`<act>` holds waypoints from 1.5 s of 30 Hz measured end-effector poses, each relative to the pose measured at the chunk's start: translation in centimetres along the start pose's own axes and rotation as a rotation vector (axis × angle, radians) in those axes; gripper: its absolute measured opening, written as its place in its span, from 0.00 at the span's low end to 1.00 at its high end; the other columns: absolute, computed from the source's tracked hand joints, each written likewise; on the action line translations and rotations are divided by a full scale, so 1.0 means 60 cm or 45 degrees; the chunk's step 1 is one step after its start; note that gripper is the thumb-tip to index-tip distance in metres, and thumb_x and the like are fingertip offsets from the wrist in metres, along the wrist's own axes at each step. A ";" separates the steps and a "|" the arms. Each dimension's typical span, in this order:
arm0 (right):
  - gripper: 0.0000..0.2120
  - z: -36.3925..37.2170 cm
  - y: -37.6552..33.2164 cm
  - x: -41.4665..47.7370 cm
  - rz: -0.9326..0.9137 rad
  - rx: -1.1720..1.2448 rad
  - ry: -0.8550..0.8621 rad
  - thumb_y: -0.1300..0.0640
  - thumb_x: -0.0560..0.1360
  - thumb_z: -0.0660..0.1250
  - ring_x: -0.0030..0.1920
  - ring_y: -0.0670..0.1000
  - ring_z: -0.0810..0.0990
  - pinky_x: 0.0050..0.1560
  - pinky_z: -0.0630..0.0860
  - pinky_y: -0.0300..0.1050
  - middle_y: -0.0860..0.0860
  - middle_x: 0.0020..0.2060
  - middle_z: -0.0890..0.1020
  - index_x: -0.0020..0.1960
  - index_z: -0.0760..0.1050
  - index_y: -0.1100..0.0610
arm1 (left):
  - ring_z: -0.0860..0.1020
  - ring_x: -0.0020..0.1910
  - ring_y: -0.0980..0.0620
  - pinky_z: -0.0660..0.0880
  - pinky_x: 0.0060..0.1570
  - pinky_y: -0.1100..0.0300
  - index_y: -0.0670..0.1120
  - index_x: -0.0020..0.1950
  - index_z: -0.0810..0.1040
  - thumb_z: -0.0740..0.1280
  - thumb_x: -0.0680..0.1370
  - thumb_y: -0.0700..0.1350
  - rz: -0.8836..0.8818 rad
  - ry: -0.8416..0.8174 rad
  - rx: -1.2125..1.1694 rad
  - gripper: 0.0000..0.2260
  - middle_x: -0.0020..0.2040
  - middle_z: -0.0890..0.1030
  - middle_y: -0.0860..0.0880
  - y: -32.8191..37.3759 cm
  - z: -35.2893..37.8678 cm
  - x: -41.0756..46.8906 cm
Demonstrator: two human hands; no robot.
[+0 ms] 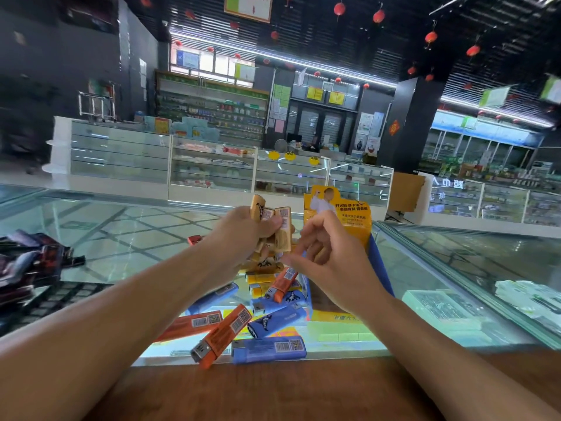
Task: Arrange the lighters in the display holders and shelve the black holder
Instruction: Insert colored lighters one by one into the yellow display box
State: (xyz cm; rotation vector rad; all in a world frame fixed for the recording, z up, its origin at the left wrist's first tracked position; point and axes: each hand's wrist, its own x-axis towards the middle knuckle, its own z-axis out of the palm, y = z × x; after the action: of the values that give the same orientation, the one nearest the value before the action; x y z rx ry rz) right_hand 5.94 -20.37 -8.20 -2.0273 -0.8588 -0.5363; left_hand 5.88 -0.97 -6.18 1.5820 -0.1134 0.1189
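Gripping a bunch of tan lighters [283, 217], the left hand [239, 235] is raised above the middle of the glass-topped bench [121, 232], its fingers and thumb curled tightly round them so that their printed code labels stick out above the knuckles. Just beside it, the right hand [328, 256] hangs with the forefinger lifted and the other fingers half curled, their tips close to the lower ends of the tan lighters; nothing shows between its fingers. Behind the right hand stands the yellow display holder [355, 220], upright, with a printed back card and a blue side panel [379, 262], and a few yellow lighters [258, 279] lie packed at its foot. Loose orange lighters [224, 332] and blue lighters [270, 349] lie in a jumbled heap on the glass near the bench's near edge, one orange one reaching onto the wooden strip [273, 390] that runs along that edge. The black holder [27, 265], filled with dark lighters, sits at the left edge of the bench, well apart from both hands. Pale green and white boxes [449, 311] show under the glass toward the right edge
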 end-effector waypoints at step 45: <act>0.07 -0.028 0.076 0.023 -0.043 -0.489 0.264 0.61 0.78 0.74 0.49 0.48 0.81 0.51 0.80 0.52 0.47 0.49 0.82 0.55 0.83 0.53 | 0.72 0.33 0.51 0.68 0.35 0.59 0.46 0.46 0.87 0.69 0.82 0.48 -0.088 0.170 0.107 0.10 0.36 0.79 0.48 0.012 0.002 0.008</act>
State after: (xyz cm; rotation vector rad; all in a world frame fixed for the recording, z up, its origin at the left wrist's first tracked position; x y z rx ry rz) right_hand 10.15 -23.08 -8.84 -2.2497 -0.7043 -0.9733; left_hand 6.27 -1.11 -5.40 1.6554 0.0510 0.1772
